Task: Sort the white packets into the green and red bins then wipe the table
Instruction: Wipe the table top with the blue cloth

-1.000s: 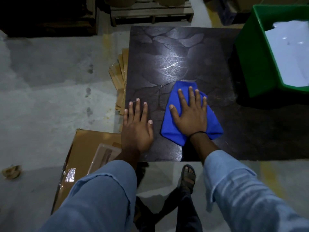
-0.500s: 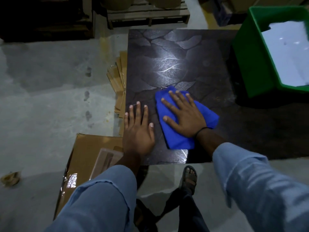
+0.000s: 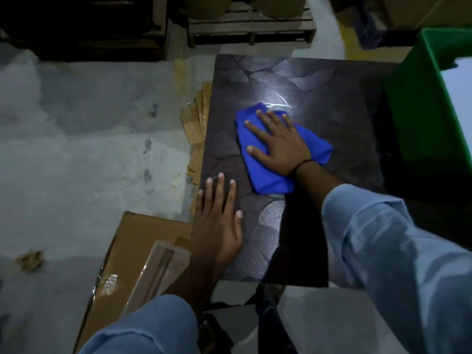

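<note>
Table (image 3: 332, 111) wiping under way, then?

Yes. The right hand (image 3: 281, 141) lies flat, fingers spread, pressing the blue cloth (image 3: 268, 180) onto the table near its middle, a little towards the left edge.

And the other hand?

The left hand (image 3: 217, 226) rests open on the table's near left corner, holding nothing (bracing, I would judge).

The sorting?

No loose packet lies on the visible table. The white packets (image 3: 462, 98) show only as a white mass inside the green bin (image 3: 419, 111) at the table's right side. The red bin is out of view.

What remains?

Sorting looks done. The wipe seems partway, with the table's far and right parts likely left.
</note>
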A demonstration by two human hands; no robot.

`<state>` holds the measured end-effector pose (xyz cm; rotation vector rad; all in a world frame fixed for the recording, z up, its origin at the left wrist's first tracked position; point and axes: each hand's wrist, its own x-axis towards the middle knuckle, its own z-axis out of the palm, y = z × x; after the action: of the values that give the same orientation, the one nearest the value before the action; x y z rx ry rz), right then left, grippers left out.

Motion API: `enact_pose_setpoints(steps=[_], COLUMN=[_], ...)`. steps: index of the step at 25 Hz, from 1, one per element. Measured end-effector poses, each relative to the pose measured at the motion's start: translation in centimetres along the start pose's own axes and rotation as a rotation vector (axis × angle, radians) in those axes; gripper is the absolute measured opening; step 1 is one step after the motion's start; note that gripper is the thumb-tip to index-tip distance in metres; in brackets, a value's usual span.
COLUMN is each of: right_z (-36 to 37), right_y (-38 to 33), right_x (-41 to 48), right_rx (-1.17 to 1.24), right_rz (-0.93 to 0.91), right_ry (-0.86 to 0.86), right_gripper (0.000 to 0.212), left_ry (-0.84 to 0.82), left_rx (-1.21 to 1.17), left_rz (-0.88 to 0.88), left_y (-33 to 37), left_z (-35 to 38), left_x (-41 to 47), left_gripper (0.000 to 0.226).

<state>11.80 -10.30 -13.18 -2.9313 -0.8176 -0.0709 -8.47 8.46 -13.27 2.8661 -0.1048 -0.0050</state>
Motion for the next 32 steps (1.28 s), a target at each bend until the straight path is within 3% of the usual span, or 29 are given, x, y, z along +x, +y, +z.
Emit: enact_pose_setpoints(steps=[2,4,5,8,9,10,11,14,15,25,32], right_z=[0.7,1.2,1.0,-0.4,-0.9,-1.1,-1.0,-0.9,-0.8,-0.7,0.5], right_y=[-0.9,-2.2,-2.5,-0.8,0.5,1.9,3.2,5.3,5.4,9.8,10.3], right_x=[2.4,3.5,3.4,1.8,1.4,0.9,0.4,-0.8,-0.7,3.6,13.1], right_rx=[0.02,0.015,0.028,-0.011,-0.033,-0.04,-0.032,0.025,0.019,0.018,0.021], right_rz=[0.327,0.4,0.296,-0.373,-0.518,-0.54,-0.439,0.194,0.298,0.162,0.358], right_ry=[0.029,0.035,0.03,-0.033,-0.069,-0.08,-0.062,0.039,0.046,-0.02,-0.003], right_gripper=[0.07,0.071,0.071,0.069,0.068,0.068,0.068,0.066,0.067,0.069,0.073], left_ry=[-0.014,-0.02,-0.024,-0.012,-0.009,-0.007,-0.002,0.012,0.017,-0.011,0.028], left_rx=[0.01,0.0,-0.006,-0.004,-0.007,-0.011,-0.014,-0.016,-0.019,0.07,0.1], left_rz=[-0.001,0.001,0.003,0.012,0.011,0.013,0.018,0.034,0.037,-0.051,-0.068], left_y=[0.1,0.1,0.2,0.3,0.4,0.6,0.7,0.9,0.9,1.4,1.1], left_z=[-0.1,-0.1,-0.1,-0.3,-0.5,-0.6,-0.7,-0.7,-0.7,0.8,1.2], left_x=[-0.1,-0.2,-0.3,-0.1,0.0,0.1,0.1,0.2,0.9,18.8,19.4], left_gripper=[0.068,0.068,0.067,0.067,0.067,0.067,0.067,0.069,0.071,0.09,0.092])
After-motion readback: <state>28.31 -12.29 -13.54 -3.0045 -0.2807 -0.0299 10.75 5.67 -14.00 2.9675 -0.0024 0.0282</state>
